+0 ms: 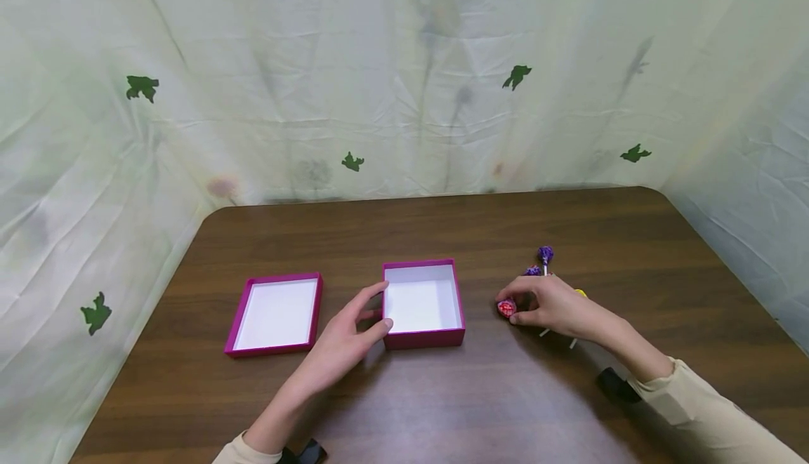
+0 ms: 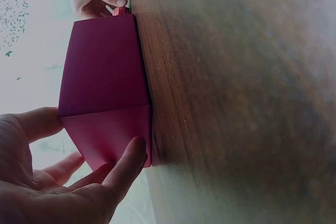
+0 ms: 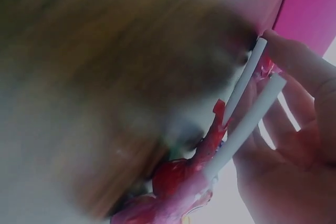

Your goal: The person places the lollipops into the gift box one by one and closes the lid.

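An open magenta box (image 1: 423,340) with a white inside stands mid-table. My left hand (image 1: 344,341) rests against its left side, index fingertip at the top edge and thumb near the front corner; the left wrist view shows those fingers spread along the box's wall (image 2: 105,66). To the right of the box, my right hand (image 1: 553,307) pinches a red-wrapped lollipop (image 1: 506,308) between thumb and fingers, low over the table. Behind that hand lie a purple-wrapped lollipop (image 1: 546,255) and others it partly hides. In the right wrist view, red-wrapped lollipops (image 3: 170,177) with white sticks lie beside the palm.
The magenta-rimmed lid (image 1: 274,315) lies inside up, left of the box. A yellow wrapper (image 1: 581,293) peeks out behind the right hand. Pale curtains (image 1: 404,99) with green leaf shapes hang behind and beside the brown wooden table (image 1: 493,408).
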`<state>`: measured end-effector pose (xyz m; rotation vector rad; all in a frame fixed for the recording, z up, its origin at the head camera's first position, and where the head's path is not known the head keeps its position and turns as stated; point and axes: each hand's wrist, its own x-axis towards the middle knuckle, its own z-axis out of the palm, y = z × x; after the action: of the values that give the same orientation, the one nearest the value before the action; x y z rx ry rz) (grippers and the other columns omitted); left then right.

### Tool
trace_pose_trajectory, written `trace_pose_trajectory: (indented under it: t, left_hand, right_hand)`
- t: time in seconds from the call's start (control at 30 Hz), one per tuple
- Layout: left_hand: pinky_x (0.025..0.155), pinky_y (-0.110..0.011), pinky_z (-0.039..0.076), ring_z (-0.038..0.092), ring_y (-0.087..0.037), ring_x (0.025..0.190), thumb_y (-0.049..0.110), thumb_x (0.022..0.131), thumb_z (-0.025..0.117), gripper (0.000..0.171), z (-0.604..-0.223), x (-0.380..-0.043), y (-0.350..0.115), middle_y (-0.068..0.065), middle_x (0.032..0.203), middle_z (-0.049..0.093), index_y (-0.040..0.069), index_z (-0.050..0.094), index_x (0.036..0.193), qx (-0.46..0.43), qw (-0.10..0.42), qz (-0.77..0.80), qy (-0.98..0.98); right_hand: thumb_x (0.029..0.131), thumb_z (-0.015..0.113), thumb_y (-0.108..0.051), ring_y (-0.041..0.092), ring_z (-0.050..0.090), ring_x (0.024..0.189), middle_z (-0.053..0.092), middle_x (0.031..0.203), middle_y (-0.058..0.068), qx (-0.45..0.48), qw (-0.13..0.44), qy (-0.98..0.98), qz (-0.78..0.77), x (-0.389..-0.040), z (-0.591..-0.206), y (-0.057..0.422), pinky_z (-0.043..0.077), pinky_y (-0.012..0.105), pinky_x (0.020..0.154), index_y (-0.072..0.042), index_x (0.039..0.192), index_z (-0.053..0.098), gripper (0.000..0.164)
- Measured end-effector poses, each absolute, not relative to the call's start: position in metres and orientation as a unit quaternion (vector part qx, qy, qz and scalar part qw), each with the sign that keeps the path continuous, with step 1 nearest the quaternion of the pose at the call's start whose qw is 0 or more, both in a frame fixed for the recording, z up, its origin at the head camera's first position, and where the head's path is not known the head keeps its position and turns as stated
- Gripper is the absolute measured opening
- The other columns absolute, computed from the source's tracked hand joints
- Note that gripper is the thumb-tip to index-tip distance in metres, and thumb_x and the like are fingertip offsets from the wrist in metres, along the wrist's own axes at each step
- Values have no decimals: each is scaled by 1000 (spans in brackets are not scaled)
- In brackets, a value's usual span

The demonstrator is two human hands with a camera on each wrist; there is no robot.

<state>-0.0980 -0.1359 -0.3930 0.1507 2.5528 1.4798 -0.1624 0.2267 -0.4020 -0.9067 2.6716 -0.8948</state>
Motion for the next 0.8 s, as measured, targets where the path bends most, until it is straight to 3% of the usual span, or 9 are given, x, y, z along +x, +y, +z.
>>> trace_pose_trajectory:
  t: [0.3, 0.8]
  left_hand:
    - [90, -50, 47, 53, -26, 125, 31, 93, 68, 58, -394, -98, -135, 3, 148, 44, 31, 45, 146, 57, 91, 501, 859]
    - [89, -50, 48, 52, -27, 126, 32, 92, 69, 58, -393, -98, -136, 2, 149, 43, 34, 45, 145, 51, 95, 501, 859]
  right_hand:
    - [79, 83, -20, 12, 53, 100, 67, 104, -17, -320, 45, 906, -272, -160, -405, 222, 44, 39, 84, -22, 107, 74, 29]
    - [84, 80, -23, 7, 64, 89, 67, 92, -15, -272, 75, 903, -323, -161, -403, 215, 51, 32, 78, -25, 101, 68, 21]
